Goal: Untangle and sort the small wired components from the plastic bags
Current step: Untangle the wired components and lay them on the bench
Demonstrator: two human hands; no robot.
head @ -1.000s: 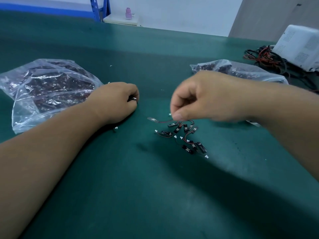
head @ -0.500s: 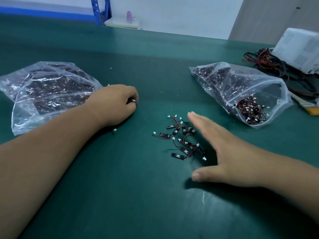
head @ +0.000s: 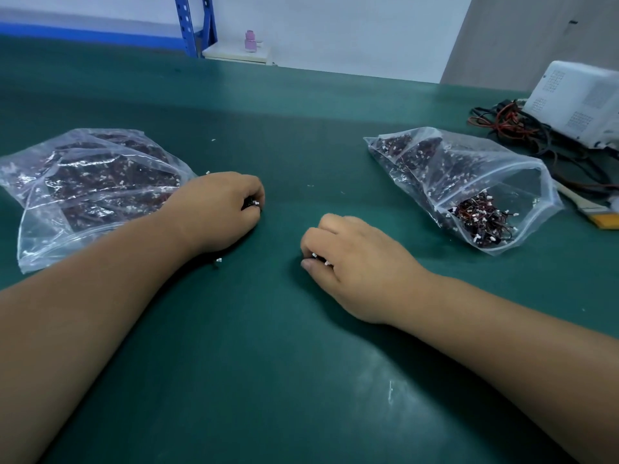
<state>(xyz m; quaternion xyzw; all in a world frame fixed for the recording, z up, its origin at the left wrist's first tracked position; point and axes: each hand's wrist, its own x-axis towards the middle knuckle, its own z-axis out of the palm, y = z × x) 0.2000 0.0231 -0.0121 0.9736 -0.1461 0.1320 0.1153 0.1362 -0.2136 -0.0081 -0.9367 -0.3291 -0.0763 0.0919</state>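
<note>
Two clear plastic bags of small wired components lie on the green table [head: 301, 380]: the left bag [head: 83, 182] and the right bag [head: 462, 185], whose open mouth shows a tangle of red and black wires with white plugs. My left hand [head: 217, 209] rests beside the left bag, fingers curled round a bunch of components; a white plug [head: 256, 203] shows at its fingertips. My right hand [head: 355, 262] lies in the middle of the table, curled over a clump of components, with white plugs [head: 321, 259] peeking out between thumb and fingers.
A loose white plug [head: 219, 260] lies under my left wrist. At the far right stand a white device [head: 576, 102], a heap of dark and red cables [head: 512, 128] and a brush [head: 589, 209] with a yellow handle. Blue shelving [head: 194, 25] stands behind the table.
My right hand, flat beside the loose pile half a second ago, has swept left and closed over the pile, which is now hidden under it. My left hand has stayed put.
</note>
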